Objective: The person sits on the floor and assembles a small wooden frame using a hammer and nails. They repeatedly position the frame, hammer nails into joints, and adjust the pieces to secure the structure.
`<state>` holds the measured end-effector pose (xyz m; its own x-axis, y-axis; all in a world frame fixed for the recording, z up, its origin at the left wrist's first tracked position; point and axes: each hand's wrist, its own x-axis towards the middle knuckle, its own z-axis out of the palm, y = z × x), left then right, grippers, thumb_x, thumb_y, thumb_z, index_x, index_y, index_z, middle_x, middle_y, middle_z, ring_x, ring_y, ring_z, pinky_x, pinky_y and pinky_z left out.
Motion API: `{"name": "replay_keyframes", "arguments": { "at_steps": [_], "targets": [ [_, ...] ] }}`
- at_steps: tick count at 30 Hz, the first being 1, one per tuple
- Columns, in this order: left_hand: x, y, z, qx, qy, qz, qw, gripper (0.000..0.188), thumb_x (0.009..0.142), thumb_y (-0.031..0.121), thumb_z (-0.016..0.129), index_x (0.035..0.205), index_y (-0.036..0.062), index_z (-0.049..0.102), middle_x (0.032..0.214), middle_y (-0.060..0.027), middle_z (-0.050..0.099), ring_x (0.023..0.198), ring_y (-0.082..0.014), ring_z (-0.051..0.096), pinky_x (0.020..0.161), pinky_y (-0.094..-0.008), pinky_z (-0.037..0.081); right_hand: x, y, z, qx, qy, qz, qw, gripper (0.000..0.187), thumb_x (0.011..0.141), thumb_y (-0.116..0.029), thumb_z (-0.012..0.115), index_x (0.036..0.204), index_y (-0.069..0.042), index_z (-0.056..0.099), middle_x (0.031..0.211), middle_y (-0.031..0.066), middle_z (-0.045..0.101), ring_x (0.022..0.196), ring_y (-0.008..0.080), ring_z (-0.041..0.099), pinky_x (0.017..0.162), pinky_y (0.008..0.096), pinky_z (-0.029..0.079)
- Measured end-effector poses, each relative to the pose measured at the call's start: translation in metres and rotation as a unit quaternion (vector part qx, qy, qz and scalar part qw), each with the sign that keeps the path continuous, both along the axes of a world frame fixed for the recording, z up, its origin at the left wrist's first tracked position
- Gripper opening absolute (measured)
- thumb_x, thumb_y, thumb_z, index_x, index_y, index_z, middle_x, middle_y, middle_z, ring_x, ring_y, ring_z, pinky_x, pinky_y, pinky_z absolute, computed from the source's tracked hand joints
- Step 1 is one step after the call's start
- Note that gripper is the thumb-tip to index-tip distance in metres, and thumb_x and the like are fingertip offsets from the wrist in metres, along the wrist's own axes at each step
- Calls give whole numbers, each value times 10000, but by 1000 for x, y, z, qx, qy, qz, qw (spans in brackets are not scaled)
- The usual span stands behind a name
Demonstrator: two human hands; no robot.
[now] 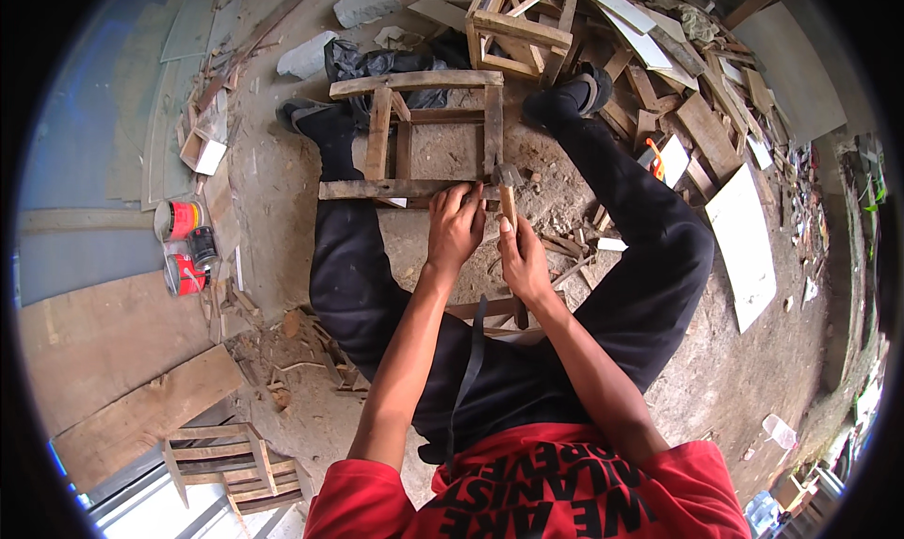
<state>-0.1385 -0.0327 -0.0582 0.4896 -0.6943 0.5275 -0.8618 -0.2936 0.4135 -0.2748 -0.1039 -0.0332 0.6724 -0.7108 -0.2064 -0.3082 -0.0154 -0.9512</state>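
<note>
Spreading across the near edge: one short-sleeved red T-shirt with black lettering point(537, 487), above black long trousers point(650, 238) with the legs parted. Lower left: one small slatted brown wooden frame point(226, 454). At the waist: one narrow dark strap point(466, 379), hanging loose. Right hand point(525, 264): closed round the brown wooden handle of one hammer point(508, 202), its head at the right end of the work's near rail. Left hand point(456, 226): fingers curled close together at that same rail, beside the hammer; whether anything is pinched there cannot be told. Work: one open rectangular frame of rough brown wood point(400, 190), between the lower legs, its near rail passing across the left shin. Left side: red paint cans point(184, 275) with one smaller black can point(201, 247) among them. Right side: one flat white board point(741, 242); farther, one heap of wood offcuts point(706, 125). Beyond the work: one crumpled black plastic bag point(353, 62), then a second brown wooden frame point(523, 29).
</note>
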Motion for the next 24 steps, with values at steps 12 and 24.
{"name": "replay_keyframes", "arguments": {
  "at_steps": [12,24],
  "targets": [
    [4,6,-9,-6,16,-20,1000,380,840,65,660,1219,34,684,1125,-121,621,1024,-311,583,939,-440,449,-9,4,4,66,-8,3,998,395,1064,-351,483,1112,30,574,690,89,546,623,162,517,581,353,440],
    [2,8,-10,13,13,-10,1000,393,856,47,646,1249,59,661,1127,-99,633,1007,-309,591,933,-433,455,-1,8,37,-13,-20,16,1000,421,1058,-376,486,1124,33,564,712,127,580,643,197,561,598,391,451]
  ]
}}
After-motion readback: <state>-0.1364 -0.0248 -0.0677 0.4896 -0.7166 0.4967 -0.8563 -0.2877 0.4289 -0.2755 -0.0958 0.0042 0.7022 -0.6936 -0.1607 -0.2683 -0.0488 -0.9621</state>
